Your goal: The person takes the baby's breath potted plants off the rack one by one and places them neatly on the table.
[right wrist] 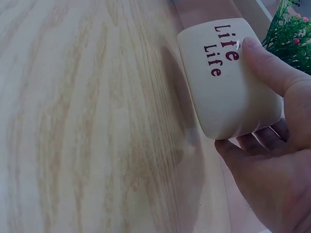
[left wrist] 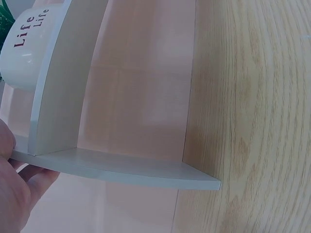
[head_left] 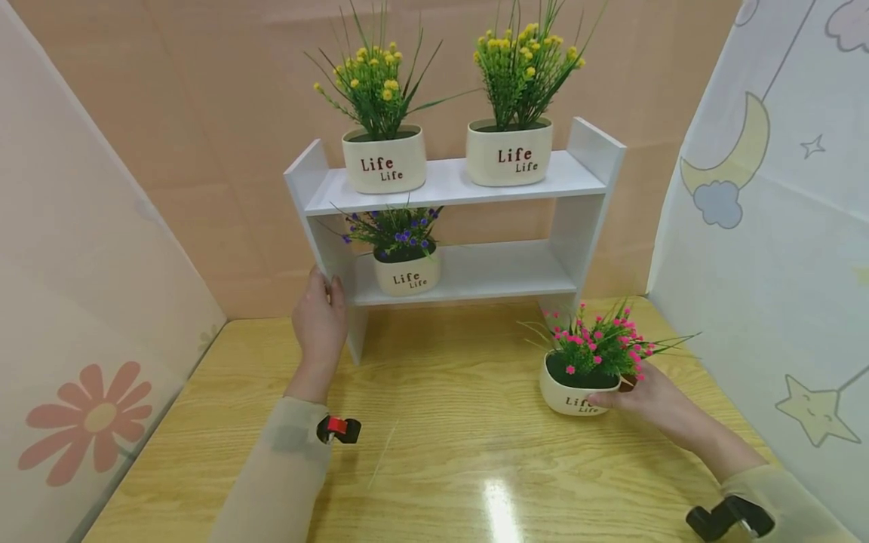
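Note:
A white two-tier shelf (head_left: 516, 268) stands on the table; its left side panel (left wrist: 146, 177) is gripped by my left hand (head_left: 320, 320), thumb on one side and fingers on the other, also seen in the left wrist view as a hand (left wrist: 17, 189). My right hand (head_left: 655, 400) holds a white "Life" pot (head_left: 573, 396) with pink flowers (head_left: 597, 343), right of the shelf's front. In the right wrist view the thumb of the hand (right wrist: 277, 160) lies on the front of the pot (right wrist: 228, 97), fingers behind and under it, with a shadow on the wood beside it.
Two pots with yellow flowers (head_left: 385, 162) (head_left: 509, 154) stand on the top shelf. A pot with purple flowers (head_left: 407, 275) is at the left of the lower shelf. Patterned cloth panels (head_left: 767, 264) flank the wooden table (head_left: 434, 452), and a peach cloth (head_left: 224, 151) hangs behind.

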A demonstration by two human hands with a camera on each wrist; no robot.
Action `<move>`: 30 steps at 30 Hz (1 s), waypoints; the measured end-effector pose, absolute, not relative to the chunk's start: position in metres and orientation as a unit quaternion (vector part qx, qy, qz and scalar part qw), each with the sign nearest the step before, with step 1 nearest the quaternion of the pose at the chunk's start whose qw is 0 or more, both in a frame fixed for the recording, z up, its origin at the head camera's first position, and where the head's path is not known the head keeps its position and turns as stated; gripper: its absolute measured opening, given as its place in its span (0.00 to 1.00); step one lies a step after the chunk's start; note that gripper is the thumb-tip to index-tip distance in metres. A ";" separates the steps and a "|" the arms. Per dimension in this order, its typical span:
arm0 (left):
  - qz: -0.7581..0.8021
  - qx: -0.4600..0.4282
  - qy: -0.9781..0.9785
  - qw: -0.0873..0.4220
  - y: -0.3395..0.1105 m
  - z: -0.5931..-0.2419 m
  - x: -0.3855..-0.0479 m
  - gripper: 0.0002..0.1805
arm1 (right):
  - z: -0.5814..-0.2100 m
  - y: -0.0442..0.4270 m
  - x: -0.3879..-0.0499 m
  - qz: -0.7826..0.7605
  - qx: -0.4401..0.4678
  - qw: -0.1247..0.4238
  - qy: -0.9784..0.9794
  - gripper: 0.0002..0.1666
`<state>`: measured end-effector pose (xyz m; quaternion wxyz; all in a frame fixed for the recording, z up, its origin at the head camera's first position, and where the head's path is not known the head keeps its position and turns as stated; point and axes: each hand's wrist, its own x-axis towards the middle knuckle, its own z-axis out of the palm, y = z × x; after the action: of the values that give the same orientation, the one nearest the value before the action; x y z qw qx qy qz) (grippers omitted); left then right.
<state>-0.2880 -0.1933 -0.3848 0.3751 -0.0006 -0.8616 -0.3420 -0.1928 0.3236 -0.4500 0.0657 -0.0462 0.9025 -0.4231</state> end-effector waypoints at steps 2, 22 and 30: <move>-0.343 0.000 -0.862 0.374 -0.193 -0.385 -0.289 0.20 | -0.451 0.324 -0.193 -0.425 -0.047 0.069 0.901 0.71; -0.345 0.016 -0.866 0.362 -0.191 -0.384 -0.289 0.20 | -0.464 0.331 -0.194 -0.457 -0.104 0.051 0.882 0.60; -0.343 0.013 -0.865 0.365 -0.192 -0.384 -0.288 0.19 | -0.465 0.333 -0.196 -0.458 -0.132 0.038 0.878 0.53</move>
<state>-0.2875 -0.1917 -0.3839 0.3648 0.0131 -0.8654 -0.3432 -0.1962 0.3333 -0.4652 0.0380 -0.1318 0.8782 -0.4581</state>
